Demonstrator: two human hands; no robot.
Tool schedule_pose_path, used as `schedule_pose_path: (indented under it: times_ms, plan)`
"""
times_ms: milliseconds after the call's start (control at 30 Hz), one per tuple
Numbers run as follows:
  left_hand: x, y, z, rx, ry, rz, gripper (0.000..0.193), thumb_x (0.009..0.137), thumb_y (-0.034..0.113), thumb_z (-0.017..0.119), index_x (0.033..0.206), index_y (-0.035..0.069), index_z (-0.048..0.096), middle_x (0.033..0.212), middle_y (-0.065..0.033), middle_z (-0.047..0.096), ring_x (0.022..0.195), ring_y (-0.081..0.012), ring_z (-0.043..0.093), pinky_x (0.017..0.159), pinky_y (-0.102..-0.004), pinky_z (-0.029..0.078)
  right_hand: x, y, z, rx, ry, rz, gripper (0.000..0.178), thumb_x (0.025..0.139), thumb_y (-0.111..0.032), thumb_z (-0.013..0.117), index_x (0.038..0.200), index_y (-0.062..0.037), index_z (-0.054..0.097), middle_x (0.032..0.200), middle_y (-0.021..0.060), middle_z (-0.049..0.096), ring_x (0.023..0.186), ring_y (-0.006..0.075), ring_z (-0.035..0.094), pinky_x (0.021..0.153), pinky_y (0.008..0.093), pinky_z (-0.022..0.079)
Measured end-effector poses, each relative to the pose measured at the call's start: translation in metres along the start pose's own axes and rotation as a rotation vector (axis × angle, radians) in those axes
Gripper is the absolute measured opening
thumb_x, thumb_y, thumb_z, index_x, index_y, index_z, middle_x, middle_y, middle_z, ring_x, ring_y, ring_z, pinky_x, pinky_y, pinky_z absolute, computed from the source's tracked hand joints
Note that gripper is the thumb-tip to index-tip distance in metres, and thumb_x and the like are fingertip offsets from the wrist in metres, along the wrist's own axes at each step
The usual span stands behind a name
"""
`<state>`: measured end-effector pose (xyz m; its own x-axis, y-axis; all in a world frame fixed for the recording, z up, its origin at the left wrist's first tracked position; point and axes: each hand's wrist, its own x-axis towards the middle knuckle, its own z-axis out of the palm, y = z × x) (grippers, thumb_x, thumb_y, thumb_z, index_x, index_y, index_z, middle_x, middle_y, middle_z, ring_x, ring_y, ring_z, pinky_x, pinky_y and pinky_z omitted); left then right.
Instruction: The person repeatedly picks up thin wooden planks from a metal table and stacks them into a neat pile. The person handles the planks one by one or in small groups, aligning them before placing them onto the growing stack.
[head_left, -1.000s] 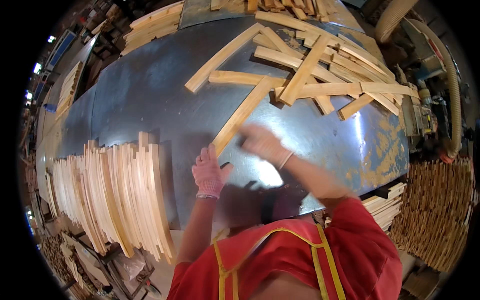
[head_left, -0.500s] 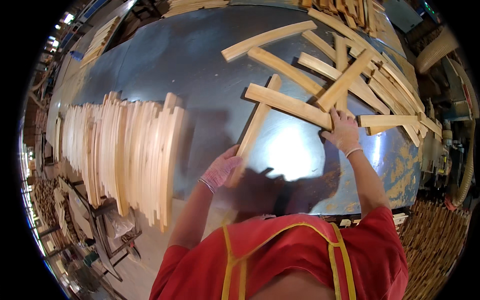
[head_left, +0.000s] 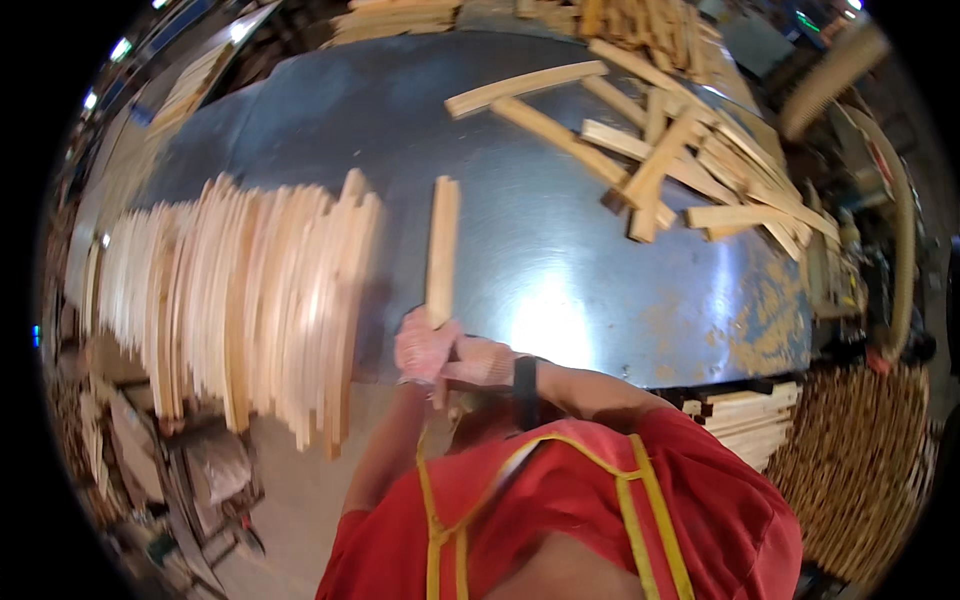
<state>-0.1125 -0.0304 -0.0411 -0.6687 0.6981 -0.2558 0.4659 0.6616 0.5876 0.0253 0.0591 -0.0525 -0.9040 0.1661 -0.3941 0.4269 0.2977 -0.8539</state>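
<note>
Both my hands, in pink gloves, meet at the near edge of a shiny metal table [head_left: 560, 270]. My left hand [head_left: 422, 348] and my right hand [head_left: 478, 364] grip the near end of a pair of pale wooden slats [head_left: 441, 245] held side by side, pointing away from me over the table. To their left a long row of slats [head_left: 240, 290] stands on edge, blurred. A loose heap of slats [head_left: 660, 150] lies at the table's far right.
Stacks of wooden slats [head_left: 750, 415] sit below the table edge at right, next to a large bundle of thin sticks [head_left: 860, 460]. A hose [head_left: 905, 260] curves down the right side. More boards [head_left: 400, 15] lie beyond the table's far edge.
My right hand left the heap at the far right and came back to the near edge. Both hands now hold a pair of slats close to the standing row.
</note>
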Motion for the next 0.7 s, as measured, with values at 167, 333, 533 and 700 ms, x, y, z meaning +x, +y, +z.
schedule_pose_path:
  times_ms: [167,333,533,700]
  plan:
    - [-0.023,-0.031,-0.057,0.237,0.186,0.038,0.022,0.083,0.027,0.073,0.094,0.009,0.076,0.1,-0.0172,0.074,0.1,-0.0428,0.07,0.087,-0.0505,0.057,-0.05,-0.008,-0.126,0.067,0.506,0.159,0.058,0.097,-0.051,0.061,0.136,-0.0078,0.065,0.125,0.0256,0.072,0.117,0.0424,0.069,0.099,0.0472,0.054]
    - [-0.037,-0.144,-0.08,0.662,0.465,0.136,0.075,0.077,0.024,0.082,0.145,0.008,0.057,0.148,-0.0172,0.058,0.14,-0.0393,0.051,0.118,-0.0519,0.04,-0.11,0.063,-0.274,-0.053,1.231,0.431,0.072,0.087,-0.049,0.075,0.138,-0.0016,0.06,0.136,0.0297,0.068,0.126,0.0453,0.065,0.108,0.0492,0.051]
    - [-0.012,-0.068,-0.007,0.468,0.323,0.258,0.1,0.071,0.022,0.089,0.159,0.006,0.045,0.165,-0.0205,0.045,0.152,-0.042,0.042,0.126,-0.0535,0.033,-0.105,0.111,-0.311,0.077,1.299,0.835,0.111,0.079,-0.06,0.081,0.161,-0.0002,0.035,0.149,0.033,0.056,0.139,0.05,0.054,0.119,0.0502,0.042]
    - [-0.011,0.049,0.042,0.217,0.086,0.423,0.085,0.078,0.027,0.085,0.152,0.001,0.052,0.155,-0.0252,0.053,0.142,-0.0447,0.051,0.12,-0.0512,0.042,-0.077,0.156,-0.277,0.034,1.302,0.629,0.11,0.081,-0.045,0.077,0.169,-0.008,0.023,0.153,0.029,0.046,0.137,0.0505,0.053,0.116,0.053,0.045]
